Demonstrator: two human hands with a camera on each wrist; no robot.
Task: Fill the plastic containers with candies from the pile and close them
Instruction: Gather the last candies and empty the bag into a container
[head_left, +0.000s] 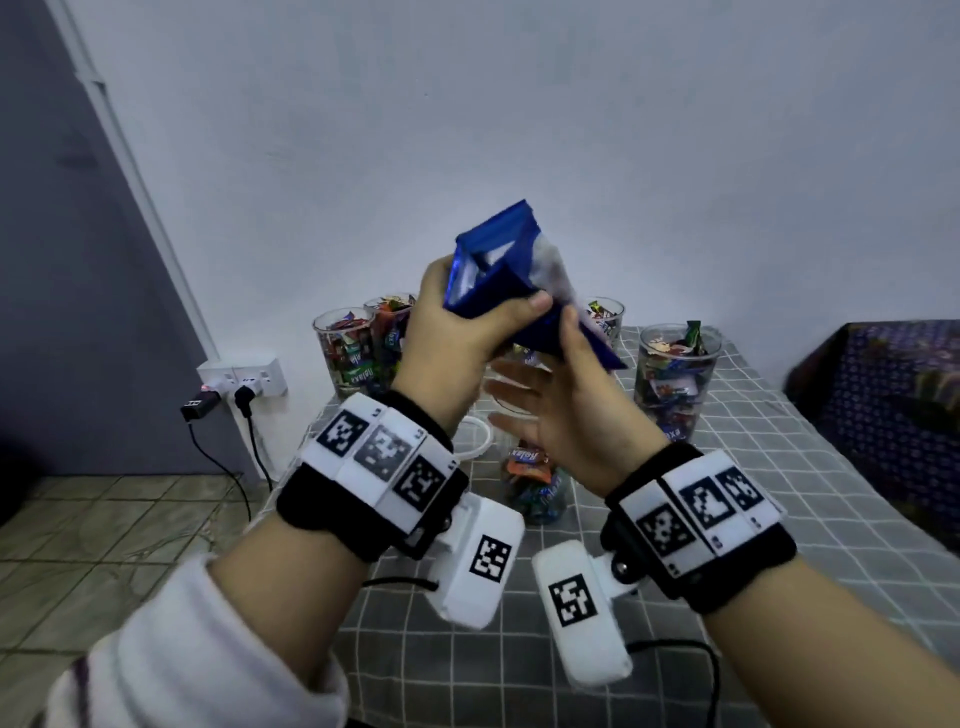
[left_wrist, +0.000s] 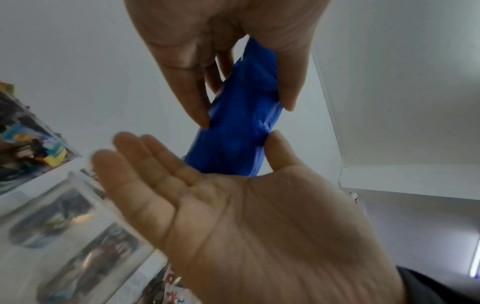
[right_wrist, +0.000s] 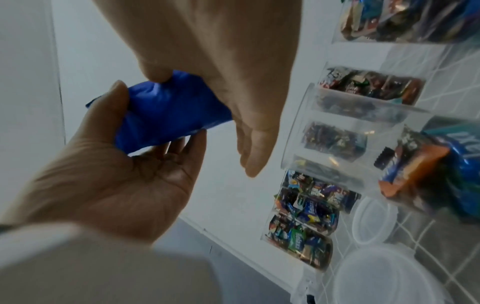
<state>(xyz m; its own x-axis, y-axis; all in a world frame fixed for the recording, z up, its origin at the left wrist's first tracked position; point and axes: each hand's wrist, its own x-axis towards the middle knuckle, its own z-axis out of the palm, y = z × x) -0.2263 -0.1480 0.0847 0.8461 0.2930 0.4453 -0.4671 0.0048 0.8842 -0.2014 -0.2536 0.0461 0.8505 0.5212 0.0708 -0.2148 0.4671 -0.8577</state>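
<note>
Candies, wrapped and many-coloured, sit packed in clear plastic tumbler-shaped containers (head_left: 349, 349) on grey checked worktop (head_left: 779, 493); one more such container (head_left: 535, 488) stands directly below blue plastic bag (head_left: 498, 275), part-filled as far as can be seen. Bag held high over that container, mouth tilted downward, probably to shake out whatever candy remains. Left hand (head_left: 457, 332) curled round bag's upper body, thumb across the front, fingers behind. Right hand (head_left: 566, 405) nearly flat, palm up, fingers spread under bag, thumb touching lower edge; likely cupped there to catch or steer falling pieces. Round translucent lids (right_wrist: 374, 222) lying on worktop just beside lower container, none fitted. No loose pile visible. Closing step judged not yet begun. Risk: candies bouncing past the narrow rim.
</note>
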